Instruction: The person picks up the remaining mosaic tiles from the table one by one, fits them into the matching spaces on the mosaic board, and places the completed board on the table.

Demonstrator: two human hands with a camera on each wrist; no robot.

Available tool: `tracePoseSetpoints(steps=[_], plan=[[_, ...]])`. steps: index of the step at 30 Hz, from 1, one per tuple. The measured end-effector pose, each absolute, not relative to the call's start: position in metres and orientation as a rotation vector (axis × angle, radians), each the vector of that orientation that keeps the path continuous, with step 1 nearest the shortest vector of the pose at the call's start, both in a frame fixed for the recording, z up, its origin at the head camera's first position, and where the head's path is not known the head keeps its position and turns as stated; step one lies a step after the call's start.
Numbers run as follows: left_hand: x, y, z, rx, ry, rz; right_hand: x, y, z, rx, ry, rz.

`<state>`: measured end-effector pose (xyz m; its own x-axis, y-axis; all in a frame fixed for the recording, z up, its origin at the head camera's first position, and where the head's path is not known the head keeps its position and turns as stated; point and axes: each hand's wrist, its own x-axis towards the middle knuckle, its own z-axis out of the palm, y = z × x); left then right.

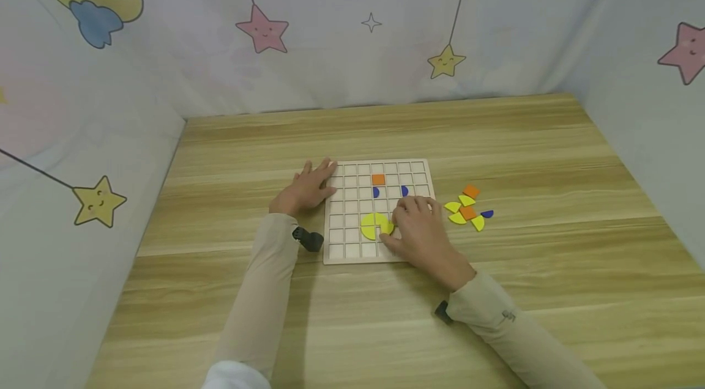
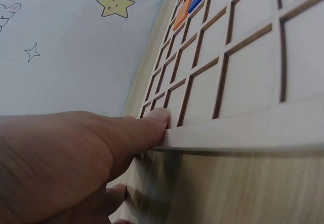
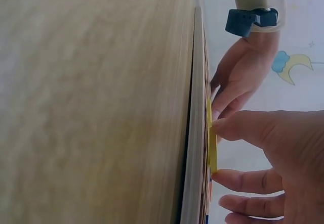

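Observation:
A pale wooden grid board [image 1: 337, 236] lies on the table. My left hand [image 1: 308, 188] rests at its upper left edge, thumb on the rim and the other fingers spread alongside. Over the lower right part of the board, my right hand [image 1: 423, 235] pinches a yellow quarter-circle piece [image 3: 213, 150] between thumb and forefinger. That piece is at the right side of other yellow pieces [image 1: 369, 225], which form a rounded shape in the cells. Higher up sit an orange square [image 1: 378, 180] and two blue half-circles [image 1: 376, 192]. My right hand hides some cells.
To the right of the board lies a loose group of pieces: yellow quarter-circles [image 1: 457, 218], orange squares [image 1: 470, 191] and a blue half-circle [image 1: 487, 214]. The wood-grain table [image 1: 248, 150] meets a printed cloth wall [image 1: 330, 71] at the back and sides.

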<state>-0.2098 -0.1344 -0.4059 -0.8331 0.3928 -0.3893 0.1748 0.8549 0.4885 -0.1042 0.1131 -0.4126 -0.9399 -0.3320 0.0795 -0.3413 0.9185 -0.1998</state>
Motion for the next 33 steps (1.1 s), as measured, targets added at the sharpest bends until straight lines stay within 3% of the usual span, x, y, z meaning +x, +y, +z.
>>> tracePoseSetpoints(steps=[33], plan=[[-0.2099,-0.1347,-0.4069,0.397,2.543,0.607,-0.1024,0.1127,-0.4086,0.622,-3.014,0.343]])
